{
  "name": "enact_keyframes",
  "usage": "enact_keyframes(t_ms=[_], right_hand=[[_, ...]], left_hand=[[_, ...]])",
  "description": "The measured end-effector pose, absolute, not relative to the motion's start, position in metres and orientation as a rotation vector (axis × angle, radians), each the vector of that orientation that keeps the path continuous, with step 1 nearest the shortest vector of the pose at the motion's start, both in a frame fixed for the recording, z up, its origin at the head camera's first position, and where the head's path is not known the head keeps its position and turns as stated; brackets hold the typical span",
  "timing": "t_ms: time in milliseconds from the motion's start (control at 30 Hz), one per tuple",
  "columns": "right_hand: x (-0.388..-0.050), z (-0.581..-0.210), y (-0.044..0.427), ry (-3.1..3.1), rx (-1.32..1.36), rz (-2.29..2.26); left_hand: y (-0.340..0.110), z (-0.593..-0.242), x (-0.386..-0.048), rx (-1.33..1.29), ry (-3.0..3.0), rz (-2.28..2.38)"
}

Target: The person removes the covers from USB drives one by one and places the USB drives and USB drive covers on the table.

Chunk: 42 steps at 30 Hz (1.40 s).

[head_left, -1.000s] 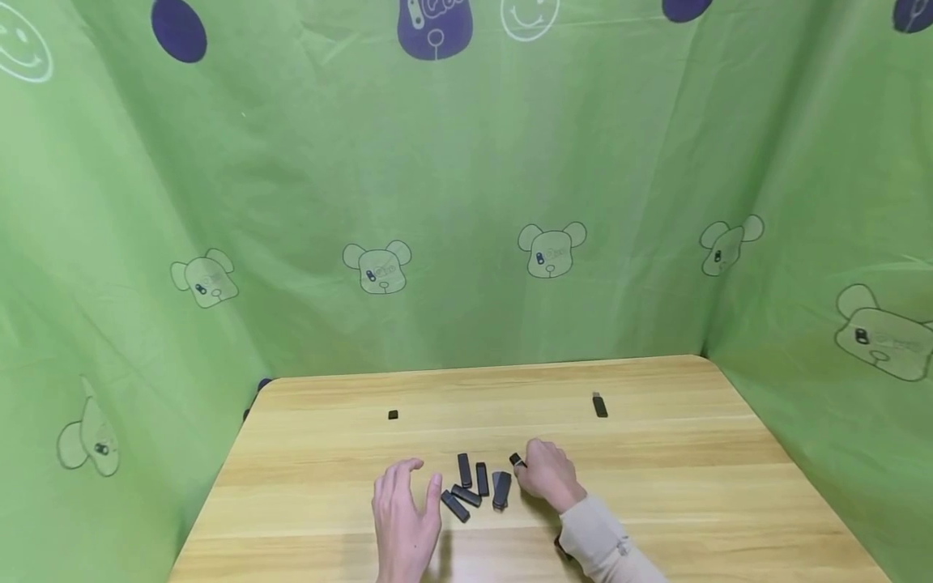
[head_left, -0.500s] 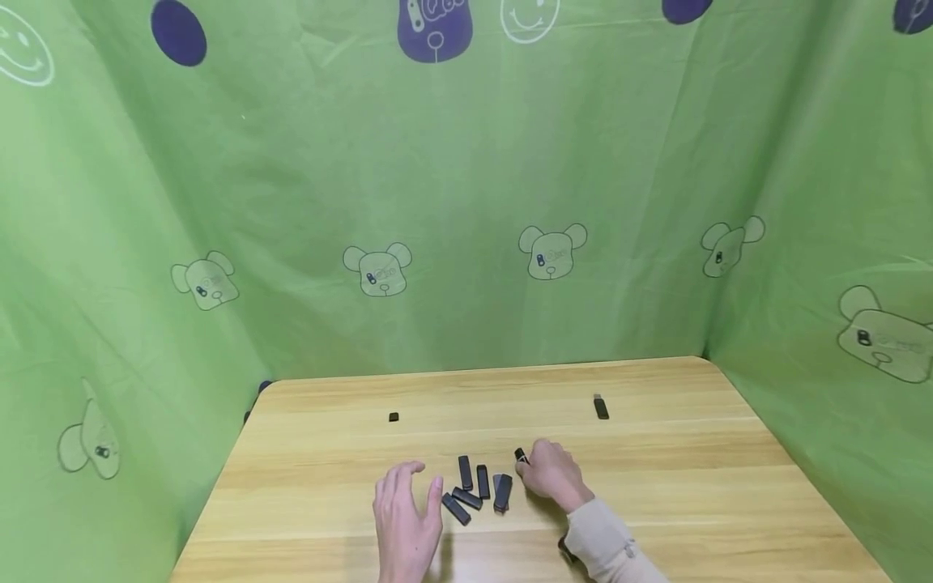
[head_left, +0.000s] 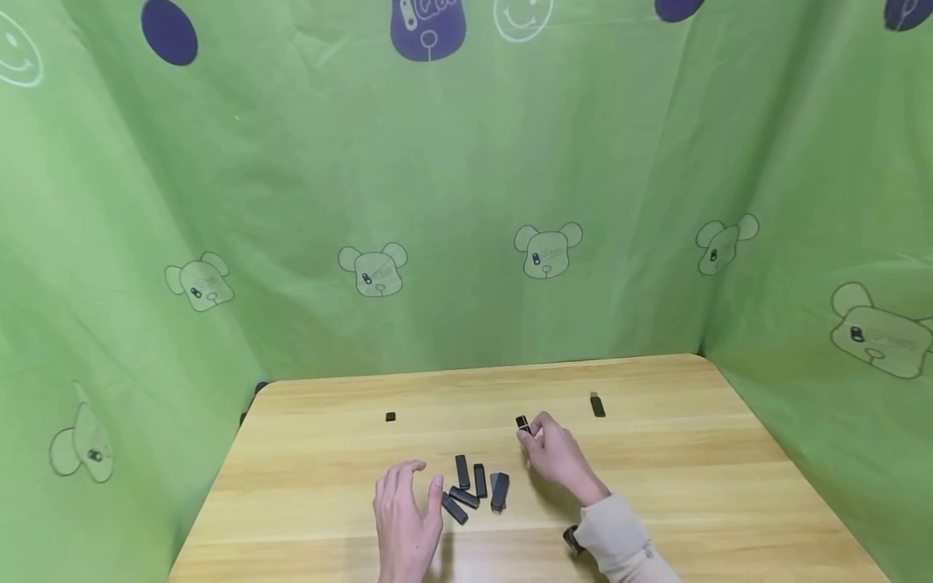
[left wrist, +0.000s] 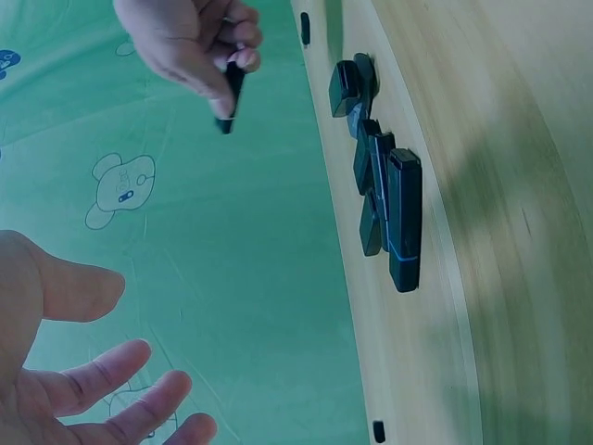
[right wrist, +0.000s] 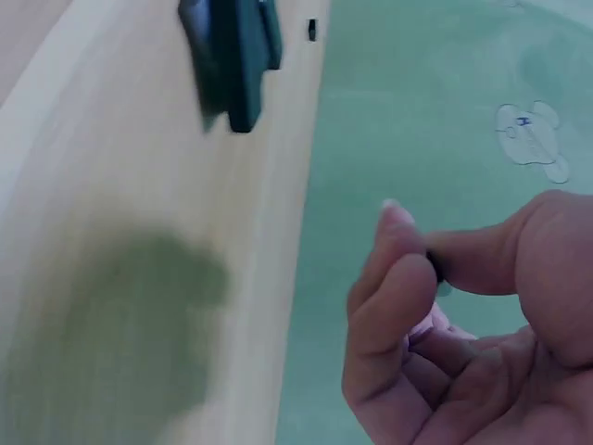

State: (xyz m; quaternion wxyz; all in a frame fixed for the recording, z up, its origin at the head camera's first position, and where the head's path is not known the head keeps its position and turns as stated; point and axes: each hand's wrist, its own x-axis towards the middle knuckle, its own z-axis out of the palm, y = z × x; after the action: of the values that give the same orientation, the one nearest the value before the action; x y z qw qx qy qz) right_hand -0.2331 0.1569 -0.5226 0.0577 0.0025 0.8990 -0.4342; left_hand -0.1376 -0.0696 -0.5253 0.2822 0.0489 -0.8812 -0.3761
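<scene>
Between thumb and fingers, the right hand (head_left: pixel 560 461) pinches a small black stick (head_left: pixel 522 423) with a light band, above the table. In the left wrist view that stick (left wrist: pixel 232 93) points down from the right hand (left wrist: pixel 190 46). The right wrist view shows only a dark bit of it between the fingertips. Left of a loose group of dark sticks (head_left: pixel 462 471), the left hand (head_left: pixel 406 522) hovers with fingers spread, holding nothing. Several of these sticks (left wrist: pixel 405 218) touch or overlap one another.
A black USB stick (head_left: pixel 598 405) with its metal plug showing lies at the back right of the wooden table (head_left: pixel 328 453). A small black piece (head_left: pixel 390 416) lies at the back left. Green printed cloth (head_left: pixel 466 324) hangs behind and at both sides.
My right hand has moved forward, away from the group, with the black stick in its fingers. The left hand has stayed in place.
</scene>
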Motion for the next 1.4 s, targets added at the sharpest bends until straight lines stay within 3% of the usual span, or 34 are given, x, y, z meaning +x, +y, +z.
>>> enact_keyframes(t_ms=[1000,1400], right_hand=[[-0.197,-0.463,0.146,2.569,-0.046,-1.657],[-0.185,-0.456,0.140,2.570,-0.307,-1.690]], left_hand=[[-0.062,-0.511,-0.142,0.002,-2.256,-1.040],[-0.055,-0.496,-0.143,-0.080,-2.243,-1.247]])
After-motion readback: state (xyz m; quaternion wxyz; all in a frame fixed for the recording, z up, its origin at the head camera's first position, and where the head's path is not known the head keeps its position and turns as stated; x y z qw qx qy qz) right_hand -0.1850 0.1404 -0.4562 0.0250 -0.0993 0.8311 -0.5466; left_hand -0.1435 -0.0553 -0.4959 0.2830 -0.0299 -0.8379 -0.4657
